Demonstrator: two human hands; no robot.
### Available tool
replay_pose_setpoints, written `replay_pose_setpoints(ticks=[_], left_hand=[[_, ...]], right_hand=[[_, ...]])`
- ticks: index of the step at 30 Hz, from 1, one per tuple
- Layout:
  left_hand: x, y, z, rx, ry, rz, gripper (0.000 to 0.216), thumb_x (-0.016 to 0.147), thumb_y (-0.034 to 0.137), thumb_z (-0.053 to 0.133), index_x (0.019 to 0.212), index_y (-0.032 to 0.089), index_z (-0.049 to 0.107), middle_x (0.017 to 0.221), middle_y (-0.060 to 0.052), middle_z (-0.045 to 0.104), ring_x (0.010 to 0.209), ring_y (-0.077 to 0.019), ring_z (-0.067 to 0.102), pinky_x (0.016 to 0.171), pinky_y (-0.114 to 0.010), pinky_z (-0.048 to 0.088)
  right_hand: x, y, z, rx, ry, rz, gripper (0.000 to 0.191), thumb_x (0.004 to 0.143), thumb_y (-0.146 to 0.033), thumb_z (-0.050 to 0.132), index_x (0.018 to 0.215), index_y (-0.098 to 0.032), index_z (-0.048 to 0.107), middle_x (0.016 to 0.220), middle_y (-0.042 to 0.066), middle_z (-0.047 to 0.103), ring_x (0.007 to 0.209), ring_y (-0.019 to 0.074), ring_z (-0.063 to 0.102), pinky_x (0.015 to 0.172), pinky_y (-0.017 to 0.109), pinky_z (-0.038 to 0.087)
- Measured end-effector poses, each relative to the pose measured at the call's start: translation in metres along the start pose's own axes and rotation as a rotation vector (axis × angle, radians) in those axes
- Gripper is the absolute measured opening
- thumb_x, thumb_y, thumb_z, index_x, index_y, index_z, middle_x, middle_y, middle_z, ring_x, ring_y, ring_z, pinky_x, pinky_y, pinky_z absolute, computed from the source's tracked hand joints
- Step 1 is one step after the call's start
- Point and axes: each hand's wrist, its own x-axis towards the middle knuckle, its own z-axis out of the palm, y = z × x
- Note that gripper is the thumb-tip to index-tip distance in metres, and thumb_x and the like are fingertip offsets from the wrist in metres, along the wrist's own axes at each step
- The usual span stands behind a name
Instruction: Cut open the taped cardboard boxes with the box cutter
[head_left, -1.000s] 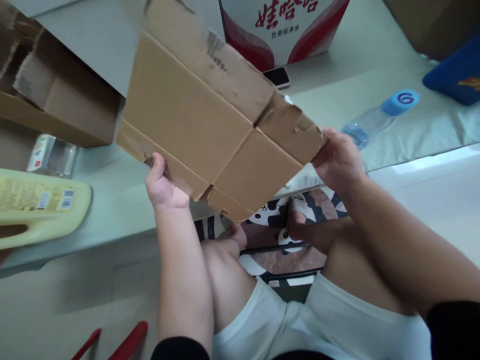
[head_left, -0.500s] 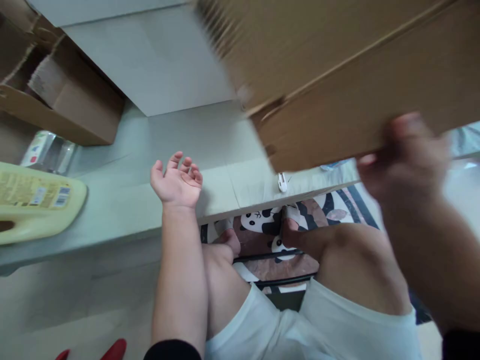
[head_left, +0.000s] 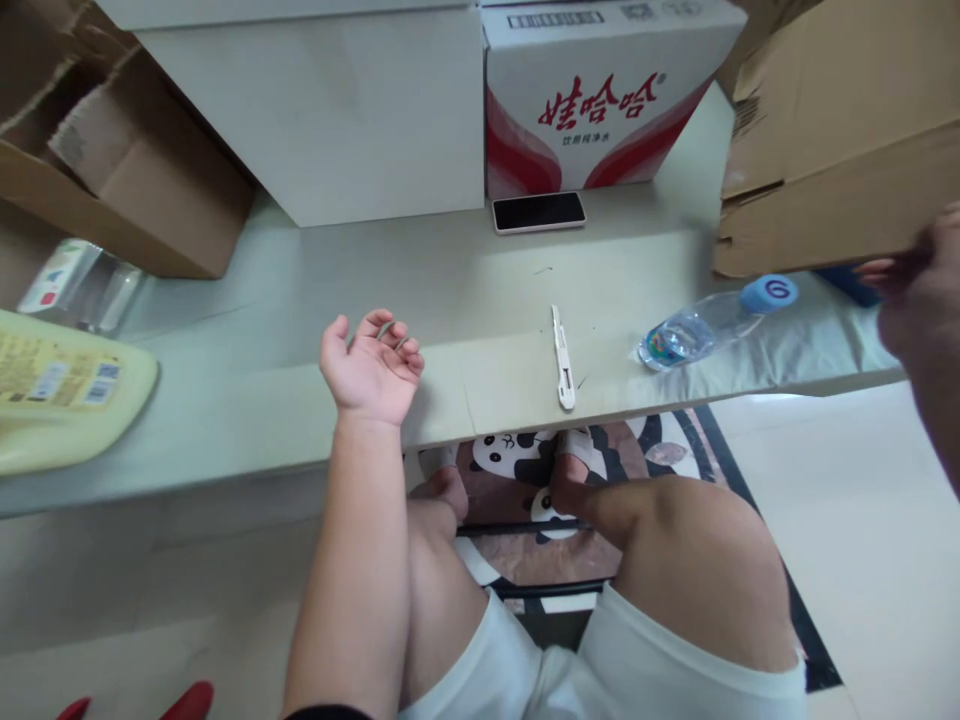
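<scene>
Right hand (head_left: 919, 300) grips the flat cardboard (head_left: 840, 150); left hand (head_left: 369, 365) rests open, empty. Hold the cardboard firmly, clear of the bottle (head_left: 712, 325).

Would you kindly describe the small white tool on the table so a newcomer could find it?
On the pale grey table, look below the red-and-white carton and black phone. The slim white plastic cutter lies at the front edge, left of the clear bottle: the only thin stick-shaped thing.

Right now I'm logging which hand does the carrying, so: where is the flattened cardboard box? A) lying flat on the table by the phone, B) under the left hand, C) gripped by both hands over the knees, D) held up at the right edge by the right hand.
D: the flattened cardboard box is held up by the right hand, while the left hand rests open and empty on the table.
</scene>
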Motion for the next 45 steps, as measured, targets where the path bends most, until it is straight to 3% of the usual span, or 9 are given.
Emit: replay_pose_setpoints(ticks=[2,8,13,18,23,27,32,40,45], left_hand=[[0.004,-0.002,0.003,0.013,-0.005,0.000,0.040,0.091,0.054,0.039,0.075,0.021,0.057,0.060,-0.002,0.054,0.046,-0.0124,0.051,0.042,-0.023,0.040],[0.013,-0.001,0.011,0.036,0.018,0.001,0.039,0.091,0.050,0.038,0.073,0.022,0.056,0.059,-0.003,0.054,0.047,-0.0133,0.050,0.042,-0.024,0.040],[0.014,0.003,0.011,0.015,0.016,0.005,0.040,0.092,0.050,0.036,0.073,0.021,0.057,0.058,-0.003,0.054,0.047,-0.0132,0.049,0.042,-0.023,0.038],[0.007,0.006,0.006,-0.020,-0.010,0.005,0.045,0.093,0.053,0.034,0.071,0.020,0.056,0.059,-0.001,0.053,0.046,-0.0113,0.050,0.043,-0.022,0.037],[-0.001,0.011,-0.007,-0.074,-0.058,0.043,0.037,0.088,0.051,0.046,0.070,0.020,0.058,0.060,-0.001,0.054,0.046,-0.0107,0.049,0.043,-0.023,0.039],[-0.007,0.021,-0.017,-0.158,-0.050,0.045,0.037,0.089,0.047,0.043,0.070,0.019,0.058,0.059,0.000,0.052,0.044,-0.0094,0.049,0.043,-0.021,0.037],[-0.011,0.039,-0.026,-0.296,0.006,0.045,0.040,0.092,0.042,0.036,0.068,0.018,0.055,0.055,0.002,0.046,0.042,-0.0086,0.044,0.042,-0.020,0.034],[-0.005,0.055,-0.039,-0.505,0.063,0.028,0.037,0.093,0.037,0.035,0.067,0.017,0.051,0.056,0.003,0.040,0.042,-0.0070,0.040,0.043,-0.019,0.029],[-0.001,0.066,-0.049,-0.541,0.106,0.044,0.035,0.091,0.035,0.038,0.066,0.016,0.052,0.056,0.002,0.040,0.043,-0.0068,0.039,0.045,-0.019,0.027]], right_hand=[[0.014,-0.001,0.028,-0.060,0.112,0.093,0.017,0.090,-0.007,0.053,0.086,-0.024,0.056,0.114,0.009,0.073,0.087,0.0145,0.074,0.062,0.030,0.051],[0.058,-0.001,0.104,0.005,-0.387,0.341,0.039,0.098,-0.020,0.044,0.063,-0.015,0.060,0.150,0.019,0.052,0.133,0.0187,0.059,0.078,0.025,0.053],[0.059,0.003,0.105,-0.037,-0.372,0.329,0.031,0.092,-0.009,0.048,0.064,-0.014,0.060,0.145,0.015,0.058,0.124,0.0200,0.066,0.075,0.031,0.053],[0.025,-0.035,0.083,-0.107,-0.355,0.299,0.033,0.092,-0.002,0.042,0.067,-0.014,0.058,0.137,0.014,0.065,0.121,0.0213,0.068,0.073,0.033,0.052],[-0.044,-0.078,0.076,-0.074,-0.534,0.031,0.033,0.089,0.002,0.048,0.064,-0.015,0.061,0.101,0.014,0.077,0.089,0.0139,0.075,0.082,0.035,0.056],[-0.107,-0.088,0.108,-0.137,-0.687,-0.121,0.025,0.084,0.004,0.055,0.068,-0.014,0.064,0.073,0.006,0.071,0.073,0.0127,0.070,0.089,0.043,0.054],[-0.193,-0.076,0.194,-0.218,-1.104,-0.300,0.011,0.085,-0.010,0.062,0.089,-0.015,0.070,0.083,0.006,0.071,0.075,0.0140,0.067,0.084,0.040,0.056],[-0.389,-0.116,0.338,-0.134,-1.506,-1.174,0.031,0.087,-0.010,0.051,0.113,-0.017,0.066,0.125,0.009,0.066,0.114,0.0211,0.064,0.108,0.039,0.053],[-0.472,-0.144,0.398,-0.200,-1.527,-1.127,0.037,0.089,-0.012,0.052,0.125,-0.017,0.059,0.163,0.007,0.028,0.136,0.0247,0.052,0.118,0.043,0.044]])
